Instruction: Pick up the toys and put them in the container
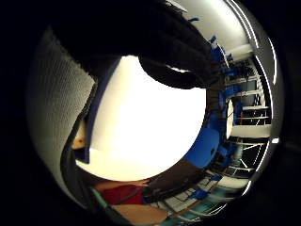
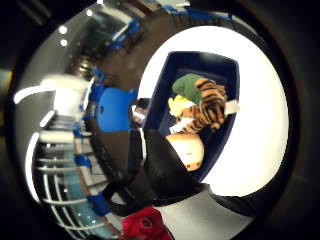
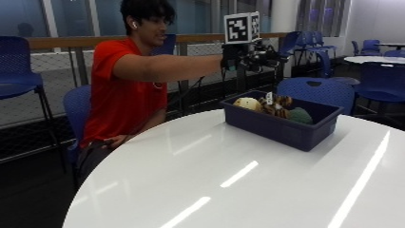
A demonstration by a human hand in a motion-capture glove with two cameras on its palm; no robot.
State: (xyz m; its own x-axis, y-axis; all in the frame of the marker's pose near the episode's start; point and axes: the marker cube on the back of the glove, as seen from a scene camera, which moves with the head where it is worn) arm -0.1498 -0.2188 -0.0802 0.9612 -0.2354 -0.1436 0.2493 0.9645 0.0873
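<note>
A dark blue container (image 3: 278, 129) stands on the round white table (image 3: 208, 175), on its far side. Inside lie a tiger plush (image 3: 276, 105), a round beige toy (image 3: 246, 103) and a green toy (image 3: 299, 115). My gloved right hand (image 3: 252, 57) hovers above the container's far end on an outstretched arm, fingers relaxed and holding nothing. The thumb side palm view looks down into the container (image 2: 152, 107) at the tiger (image 2: 207, 102), green toy (image 2: 187, 85) and beige toy (image 2: 187, 150). The little finger side palm view shows only bare table (image 1: 146, 127).
A blue chair (image 3: 316, 90) stands right behind the container, and the person sits on another (image 3: 77, 111) at the table's left. The bare left hand (image 3: 117, 140) rests in the lap. The table's near half is bare white surface.
</note>
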